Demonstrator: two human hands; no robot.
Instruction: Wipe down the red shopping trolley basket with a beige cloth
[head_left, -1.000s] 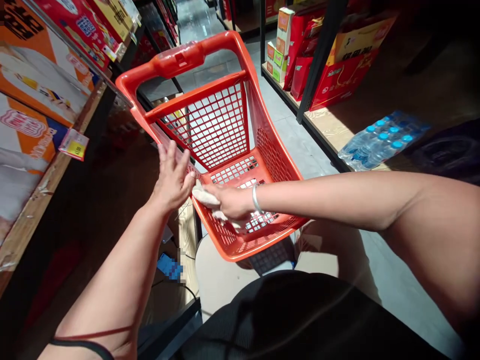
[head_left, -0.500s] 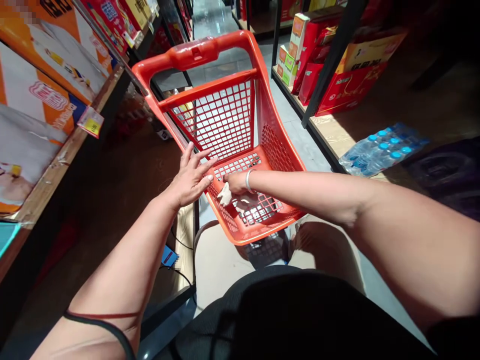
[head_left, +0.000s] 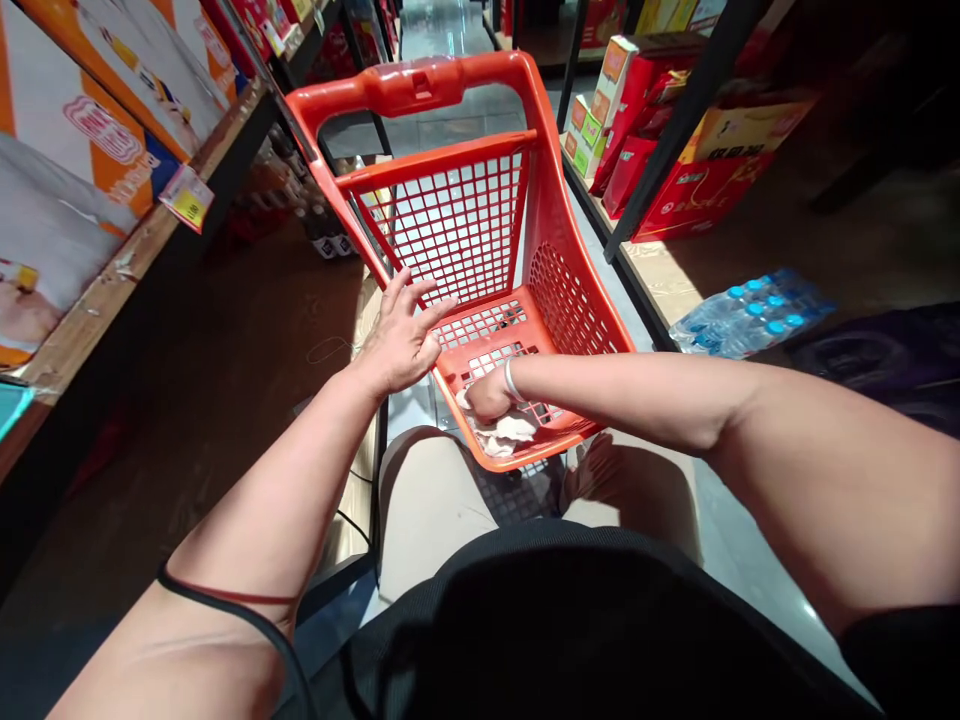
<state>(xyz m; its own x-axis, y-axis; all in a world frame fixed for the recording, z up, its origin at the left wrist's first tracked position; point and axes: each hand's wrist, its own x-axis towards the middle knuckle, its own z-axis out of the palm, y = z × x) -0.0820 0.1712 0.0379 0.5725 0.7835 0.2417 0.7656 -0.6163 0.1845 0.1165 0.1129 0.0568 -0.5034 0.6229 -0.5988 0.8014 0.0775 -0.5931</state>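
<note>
A red plastic shopping cart point(head_left: 585, 290) with lattice walls stands right in front of me, its handle at the far end. Inside the basket, low down at the near left, my right hand point(head_left: 489, 393) is closed on a whitish cloth point(head_left: 511, 430). The cloth spreads out below the hand against the basket's near end. A pale bangle point(head_left: 511, 380) circles the right wrist. My left hand point(head_left: 405, 340) rests at the cart's left rim, its fingers spread and holding nothing.
Shelving with large orange and white packs point(head_left: 97, 130) lines the left side. On the right, a low shelf carries red gift bags point(head_left: 697, 195), small boxes point(head_left: 589, 140) and shrink-wrapped water bottles point(head_left: 750, 315). My knees point(head_left: 427, 500) are close to the cart's near end.
My right hand has moved down and nearer to me inside the basket with the cloth. The cart appears slightly farther right in view. The left hand stays at the rim, fingers spread.
</note>
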